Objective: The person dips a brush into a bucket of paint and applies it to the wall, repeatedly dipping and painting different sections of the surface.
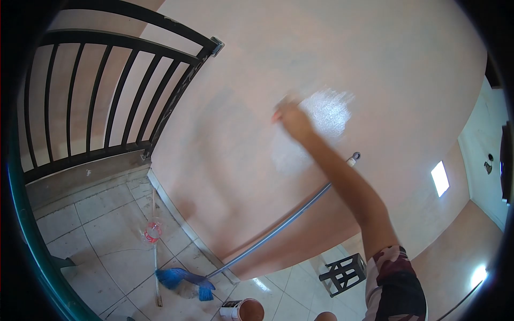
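Head view: the right grip (292,115) is motion-blurred in front of the wall (257,64), at the left edge of a shiny patch (327,112); whether it is clenched on anything, I cannot tell. The left grip is out of view. The forearm (348,184) hides part of the patch, whose long axis slants from upper right to lower left. Below the patch, a broom (278,227) slants bristles-down, its handle partly covered. Farther below the patch, the frame cuts off a bucket (230,310).
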`<action>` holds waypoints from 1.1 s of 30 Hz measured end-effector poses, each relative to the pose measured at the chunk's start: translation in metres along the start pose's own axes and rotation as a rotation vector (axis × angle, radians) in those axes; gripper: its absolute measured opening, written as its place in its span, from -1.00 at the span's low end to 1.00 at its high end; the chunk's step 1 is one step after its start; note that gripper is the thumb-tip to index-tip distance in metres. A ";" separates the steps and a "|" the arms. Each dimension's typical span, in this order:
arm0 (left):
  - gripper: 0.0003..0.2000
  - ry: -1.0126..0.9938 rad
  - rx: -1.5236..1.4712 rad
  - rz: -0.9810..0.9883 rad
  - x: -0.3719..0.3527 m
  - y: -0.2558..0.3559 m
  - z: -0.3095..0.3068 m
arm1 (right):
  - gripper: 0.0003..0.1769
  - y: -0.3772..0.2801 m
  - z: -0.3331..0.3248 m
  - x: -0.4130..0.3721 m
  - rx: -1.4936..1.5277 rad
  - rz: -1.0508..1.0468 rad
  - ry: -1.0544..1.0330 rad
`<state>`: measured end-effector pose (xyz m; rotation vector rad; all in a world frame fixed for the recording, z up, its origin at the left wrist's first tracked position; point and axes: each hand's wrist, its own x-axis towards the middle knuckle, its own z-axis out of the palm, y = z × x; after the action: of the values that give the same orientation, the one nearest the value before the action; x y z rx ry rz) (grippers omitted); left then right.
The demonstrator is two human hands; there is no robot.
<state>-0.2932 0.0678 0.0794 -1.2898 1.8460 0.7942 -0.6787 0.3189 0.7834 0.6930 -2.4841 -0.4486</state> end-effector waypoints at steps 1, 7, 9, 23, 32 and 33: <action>0.11 -0.001 -0.002 0.000 0.001 0.003 0.000 | -0.91 -0.015 0.031 -0.021 0.116 -0.029 -0.188; 0.12 0.003 -0.012 -0.004 0.018 0.027 -0.007 | -0.93 -0.203 0.086 -0.206 0.636 -0.195 -0.549; 0.13 0.001 0.004 -0.018 0.025 0.023 -0.007 | -0.91 -0.246 0.043 -0.251 0.706 -0.086 -0.754; 0.16 -0.033 0.091 -0.071 0.026 0.008 0.042 | -0.74 -0.232 -0.051 -0.596 0.542 0.776 -0.963; 0.18 0.153 0.111 -0.314 0.047 -0.171 0.012 | -0.81 -0.191 0.000 -0.658 0.803 0.987 -0.455; 0.19 0.195 0.108 -0.368 0.050 -0.210 0.000 | -0.82 -0.184 0.009 -0.671 0.871 0.992 -0.332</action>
<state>-0.1050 -0.0203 0.0218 -1.6186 1.6978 0.3785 -0.1201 0.5429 0.4343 -0.4392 -2.8795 0.9846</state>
